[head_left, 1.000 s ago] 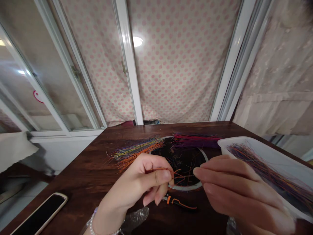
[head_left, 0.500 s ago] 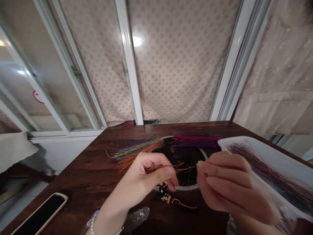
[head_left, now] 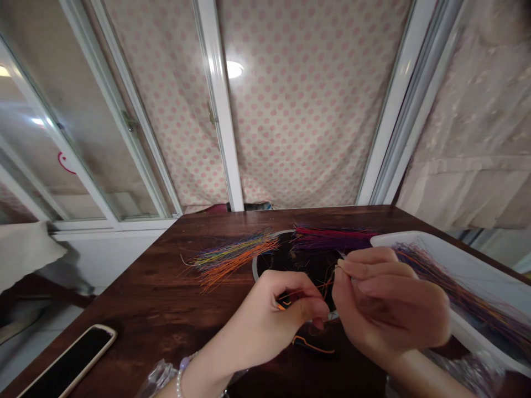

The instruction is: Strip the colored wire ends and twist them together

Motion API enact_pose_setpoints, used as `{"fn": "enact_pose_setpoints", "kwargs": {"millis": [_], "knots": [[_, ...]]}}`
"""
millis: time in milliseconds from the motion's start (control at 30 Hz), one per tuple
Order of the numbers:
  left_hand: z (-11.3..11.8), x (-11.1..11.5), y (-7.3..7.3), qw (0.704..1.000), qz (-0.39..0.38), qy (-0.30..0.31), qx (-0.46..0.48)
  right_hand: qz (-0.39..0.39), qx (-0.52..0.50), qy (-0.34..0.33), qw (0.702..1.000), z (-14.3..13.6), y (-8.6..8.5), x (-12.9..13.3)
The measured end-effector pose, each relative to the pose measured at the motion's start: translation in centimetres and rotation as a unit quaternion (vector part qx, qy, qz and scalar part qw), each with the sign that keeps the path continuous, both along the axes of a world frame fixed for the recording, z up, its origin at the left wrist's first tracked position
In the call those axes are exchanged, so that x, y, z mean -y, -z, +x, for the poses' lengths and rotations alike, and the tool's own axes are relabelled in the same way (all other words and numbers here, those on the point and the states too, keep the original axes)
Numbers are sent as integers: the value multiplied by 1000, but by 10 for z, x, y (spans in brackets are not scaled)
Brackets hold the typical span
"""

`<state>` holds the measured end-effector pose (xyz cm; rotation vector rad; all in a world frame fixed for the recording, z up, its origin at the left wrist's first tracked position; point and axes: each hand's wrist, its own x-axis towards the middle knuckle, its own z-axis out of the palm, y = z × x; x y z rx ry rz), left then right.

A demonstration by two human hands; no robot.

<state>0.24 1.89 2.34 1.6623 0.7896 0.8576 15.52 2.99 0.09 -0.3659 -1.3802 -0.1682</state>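
Thin orange wires (head_left: 326,286) run between my two hands above a dark round tray (head_left: 255,265) with a grey rim. My left hand (head_left: 286,312) is closed, thumb against fingers, with orange wire between them. A little higher, my right hand (head_left: 385,301) pinches a wire end between thumb and forefinger; its other fingers curl in. Below my left hand lies a pair of wire strippers (head_left: 313,346) with black and orange handles, its head mostly hidden by that hand.
Bundles of orange wires (head_left: 232,265), yellow-blue wires (head_left: 232,249) and red-purple wires (head_left: 332,236) lie across the tray's far edge. A white bin (head_left: 409,237) of mixed wires stands right. A phone (head_left: 68,365) rests at the table's (head_left: 166,293) left.
My left hand has moved right and slightly down, closer to my right hand, covering more of the wire strippers. The right hand has tilted upward, still pinching the wire.
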Motion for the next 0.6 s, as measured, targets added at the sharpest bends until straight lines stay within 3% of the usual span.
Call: {"fn": "enact_pose_setpoints", "kwargs": {"millis": [200, 333, 433, 533, 600], "knots": [[4, 1, 6, 999, 48, -21, 0, -37, -85, -58, 994, -15, 1, -1], [1, 1, 2, 996, 79, -40, 0, -190, -99, -143, 966, -6, -6, 0], [-4, -1, -3, 996, 75, -51, 7, -303, -62, -269, 912, 11, -14, -5], [-8, -4, -5, 996, 74, -46, 6, -383, -58, -412, 825, 25, -19, -13], [-9, -5, -7, 996, 73, -40, -5, -423, -54, -460, 779, 30, -20, -16]]}}
